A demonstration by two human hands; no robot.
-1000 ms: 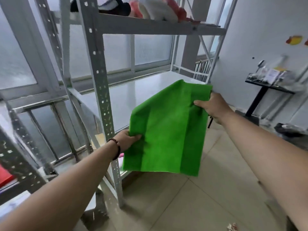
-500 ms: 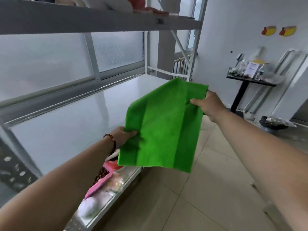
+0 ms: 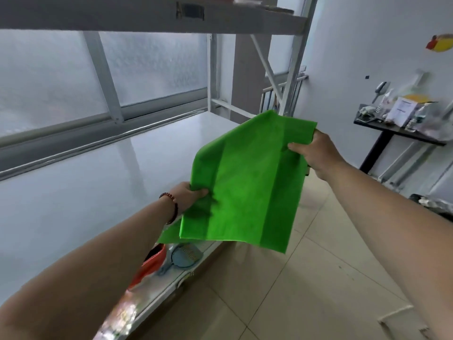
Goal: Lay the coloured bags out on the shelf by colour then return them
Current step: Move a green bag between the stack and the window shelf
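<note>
A flat green bag (image 3: 247, 187) hangs in the air over the front edge of the white shelf board (image 3: 85, 187). My left hand (image 3: 188, 195) pinches its left edge, thumb on top. My right hand (image 3: 311, 153) grips its far right corner. The bag is spread between both hands, tilted, with its near end lower and its lower left corner just above the shelf's front edge. Nothing lies on the visible part of the shelf board.
The metal rack has an upper shelf (image 3: 157, 18) overhead and uprights at the far end (image 3: 294, 77). A lower shelf holds an orange-red item (image 3: 152, 263) and a blue item (image 3: 183, 256). A black side table (image 3: 397, 128) with clutter stands at the right wall. Tiled floor lies to the right.
The view has moved closer to the shelf and past the front upright. Both hands have carried the green bag toward the shelf board, keeping the same grips.
</note>
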